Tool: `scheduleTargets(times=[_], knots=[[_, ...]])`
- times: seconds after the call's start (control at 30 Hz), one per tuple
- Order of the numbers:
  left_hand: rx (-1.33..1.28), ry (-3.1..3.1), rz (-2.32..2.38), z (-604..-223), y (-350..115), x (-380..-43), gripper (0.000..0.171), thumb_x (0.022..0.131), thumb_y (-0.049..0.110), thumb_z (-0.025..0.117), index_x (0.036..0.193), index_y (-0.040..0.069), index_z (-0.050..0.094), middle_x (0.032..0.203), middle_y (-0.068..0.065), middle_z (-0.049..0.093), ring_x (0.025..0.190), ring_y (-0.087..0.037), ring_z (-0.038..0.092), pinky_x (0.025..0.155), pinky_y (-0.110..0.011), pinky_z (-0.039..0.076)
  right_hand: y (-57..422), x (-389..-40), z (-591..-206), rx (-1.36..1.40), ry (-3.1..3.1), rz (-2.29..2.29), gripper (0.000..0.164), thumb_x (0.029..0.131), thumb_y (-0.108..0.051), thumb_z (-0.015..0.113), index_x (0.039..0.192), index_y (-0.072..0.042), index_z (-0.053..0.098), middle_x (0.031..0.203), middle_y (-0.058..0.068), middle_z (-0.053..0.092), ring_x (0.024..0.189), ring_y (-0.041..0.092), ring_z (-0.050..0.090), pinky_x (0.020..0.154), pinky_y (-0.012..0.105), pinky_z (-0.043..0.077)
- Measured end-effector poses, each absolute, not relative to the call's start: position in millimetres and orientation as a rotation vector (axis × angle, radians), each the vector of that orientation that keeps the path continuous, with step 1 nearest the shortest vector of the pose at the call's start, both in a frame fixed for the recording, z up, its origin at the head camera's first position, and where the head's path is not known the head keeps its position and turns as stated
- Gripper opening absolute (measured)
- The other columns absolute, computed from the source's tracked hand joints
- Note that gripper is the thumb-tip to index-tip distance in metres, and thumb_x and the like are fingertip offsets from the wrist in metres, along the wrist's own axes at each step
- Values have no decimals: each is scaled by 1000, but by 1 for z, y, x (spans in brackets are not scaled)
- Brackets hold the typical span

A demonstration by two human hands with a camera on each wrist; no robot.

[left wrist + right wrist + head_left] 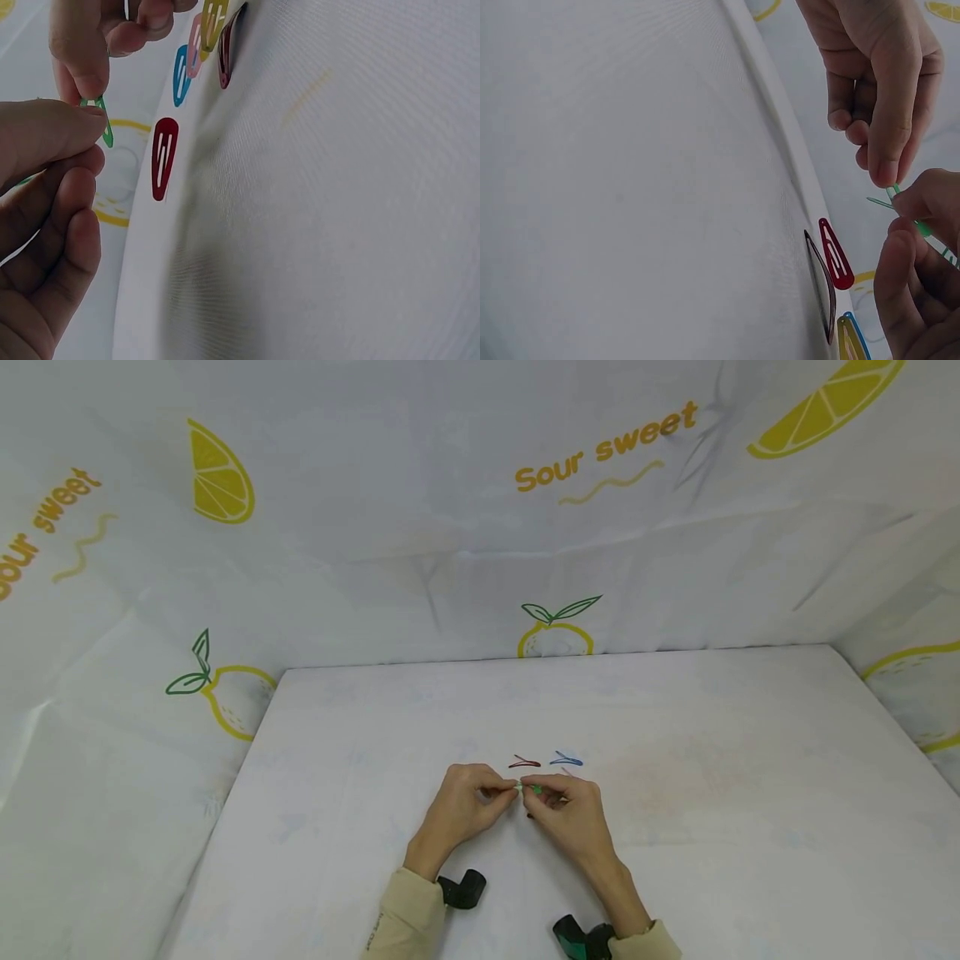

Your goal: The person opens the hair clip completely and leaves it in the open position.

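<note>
A small green snap hair clip (537, 790) is held between both hands above the table. My left hand (468, 802) pinches one end of it between thumb and forefinger. The other end is in the fingertips of my right hand (573, 814). In the right wrist view a thin prong of the green clip (924, 228) stands out from its frame. The fingers cover much of the clip. Just beyond the hands lie a red hair clip (525, 763) and a blue hair clip (566, 760).
On the white table (337, 860), a pink clip (195, 46), a yellow clip (213, 26) and a dark red clip (227, 49) lie near the blue one. A cloth with printed lemons (412, 485) hangs behind. Black wrist devices (462, 889) sit by the cuffs.
</note>
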State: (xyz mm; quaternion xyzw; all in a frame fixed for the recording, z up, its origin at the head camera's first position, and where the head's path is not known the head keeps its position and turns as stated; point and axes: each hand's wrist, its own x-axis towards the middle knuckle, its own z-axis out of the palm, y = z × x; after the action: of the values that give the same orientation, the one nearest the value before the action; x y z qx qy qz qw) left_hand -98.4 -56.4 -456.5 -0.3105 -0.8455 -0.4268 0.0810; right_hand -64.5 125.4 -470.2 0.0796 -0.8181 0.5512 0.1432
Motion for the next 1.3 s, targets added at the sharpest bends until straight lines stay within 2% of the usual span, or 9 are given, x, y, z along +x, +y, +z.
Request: scheduleTargets(times=[0.17, 0.37, 0.8, 1.1, 1.3], knots=[[-912, -2497, -1276, -459, -55, -100, 7, 82, 0, 81, 89, 2, 82, 76, -6, 78, 66, -10, 69, 64, -15, 54, 128, -66, -469, 201, -2382, 1626, 18, 82, 10, 75, 96, 1, 80, 67, 6, 70, 56, 0, 61, 53, 16, 52], [-896, -2479, -1279, -461, -55, -101, 7, 82, -1, 81, 87, 3, 82, 76, -6, 78, 66, -11, 71, 65, -17, 56, 130, -66, -467, 168, -2410, 1620, 17, 82, 8, 75, 98, 3, 80, 66, 7, 70, 55, 0, 62, 54, 18, 54], [-821, -2529, -1323, -463, -53, -102, 5, 82, 0, 81, 87, 1, 82, 78, -8, 78, 67, -14, 73, 65, -15, 56, 134, -68, -466, 97, -2470, 1500, 8, 81, 3, 79, 85, -3, 81, 60, 2, 66, 51, -2, 55, 50, 16, 50], [-787, -2557, -1291, -468, -49, -104, 4, 84, 1, 79, 82, 4, 82, 75, -7, 78, 64, -11, 70, 62, -14, 53, 138, -70, -465, 52, -2531, 1477, 11, 82, 2, 80, 92, -2, 82, 57, 2, 63, 50, -2, 47, 47, 16, 42], [-754, -2557, -1294, -471, -43, -104, 6, 83, 1, 79, 80, 5, 81, 71, -5, 75, 60, -7, 65, 59, -12, 49, 139, -70, -464, -17, -2608, 1405, 11, 83, 2, 78, 92, -3, 82, 58, 3, 63, 50, 0, 46, 48, 18, 41]])
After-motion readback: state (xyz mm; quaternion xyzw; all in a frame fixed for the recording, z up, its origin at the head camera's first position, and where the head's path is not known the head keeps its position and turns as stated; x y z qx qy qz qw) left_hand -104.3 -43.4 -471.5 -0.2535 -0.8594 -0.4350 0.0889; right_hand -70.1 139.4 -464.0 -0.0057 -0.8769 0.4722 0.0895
